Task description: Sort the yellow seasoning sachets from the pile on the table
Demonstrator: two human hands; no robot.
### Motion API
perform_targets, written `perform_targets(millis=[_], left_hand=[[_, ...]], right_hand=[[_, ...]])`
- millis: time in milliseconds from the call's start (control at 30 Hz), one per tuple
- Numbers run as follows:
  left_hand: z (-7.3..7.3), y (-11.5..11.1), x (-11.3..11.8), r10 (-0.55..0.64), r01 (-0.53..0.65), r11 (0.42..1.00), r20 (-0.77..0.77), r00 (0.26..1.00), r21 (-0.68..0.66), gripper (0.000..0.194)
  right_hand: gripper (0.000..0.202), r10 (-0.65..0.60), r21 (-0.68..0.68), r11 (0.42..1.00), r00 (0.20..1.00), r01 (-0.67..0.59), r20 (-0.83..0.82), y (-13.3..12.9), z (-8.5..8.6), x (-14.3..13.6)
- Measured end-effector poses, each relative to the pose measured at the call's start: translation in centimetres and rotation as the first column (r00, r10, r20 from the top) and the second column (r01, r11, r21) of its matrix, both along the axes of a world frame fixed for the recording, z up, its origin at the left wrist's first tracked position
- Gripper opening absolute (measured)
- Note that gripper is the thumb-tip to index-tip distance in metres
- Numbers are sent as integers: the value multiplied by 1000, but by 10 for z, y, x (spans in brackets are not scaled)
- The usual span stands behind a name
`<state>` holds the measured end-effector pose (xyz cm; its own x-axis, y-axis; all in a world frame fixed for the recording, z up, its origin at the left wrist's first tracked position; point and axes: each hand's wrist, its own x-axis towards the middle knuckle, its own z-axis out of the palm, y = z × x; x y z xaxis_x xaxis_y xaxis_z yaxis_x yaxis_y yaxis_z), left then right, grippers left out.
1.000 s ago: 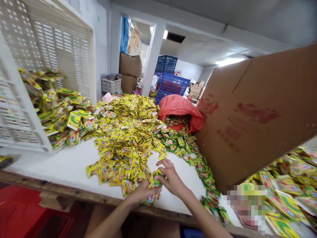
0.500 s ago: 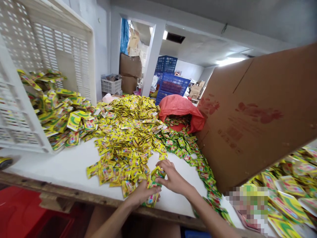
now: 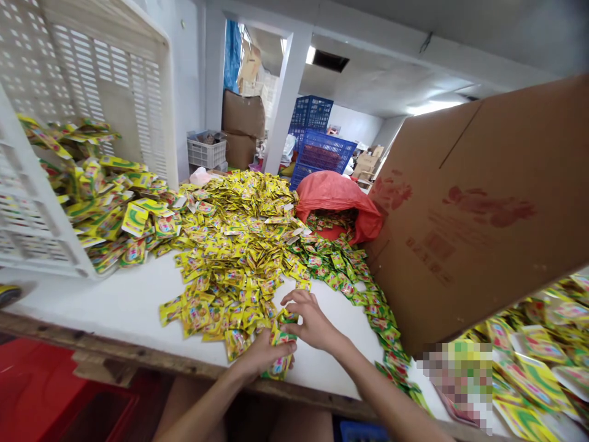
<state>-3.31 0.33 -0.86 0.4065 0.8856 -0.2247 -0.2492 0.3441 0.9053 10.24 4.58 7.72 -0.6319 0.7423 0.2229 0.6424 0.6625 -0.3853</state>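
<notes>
Your left hand grasps a stack of yellow-green packets near the table's front edge, thumb uppermost. Your right hand is curled at the stack's far end; whether it grips cannot be told. Packet lettering is too small to read. Red printing on the cardboard carton, at right, is likewise illegible. The white tabletop bears a yellow packet pile, plus green packets at the mouth of a red sack. At left, a white crate contains further packets. Blue crates stand in the room behind.
</notes>
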Motion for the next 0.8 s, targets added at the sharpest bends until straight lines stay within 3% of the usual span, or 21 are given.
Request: perform_targets(millis=[200,367,533,600,700,800], left_hand=[[5,2,-1,-37,34,995,37,999,97,30],[0,4,0,36,-43,995,81,996,90,37],[-3,5,-5,90,-86,951,2,996,297,42],[-2,5,-6,82,-85,949,23,996,304,43],[-3,4,-7,102,-116,958,67,993,263,48],[-3,1,-6,125,-133,965,51,991,226,57]], right_hand=[[23,61,-198,978,998,-64,-19,-12,-10,-1],[12,-157,-139,981,978,138,-136,-22,-17,7],[26,-151,-159,979,975,124,-165,-36,-26,9],[20,-196,-191,971,939,145,-281,-40,-32,12],[19,-291,-280,945,816,166,-499,-47,-47,16],[20,-372,-345,919,709,191,-599,-55,-69,15]])
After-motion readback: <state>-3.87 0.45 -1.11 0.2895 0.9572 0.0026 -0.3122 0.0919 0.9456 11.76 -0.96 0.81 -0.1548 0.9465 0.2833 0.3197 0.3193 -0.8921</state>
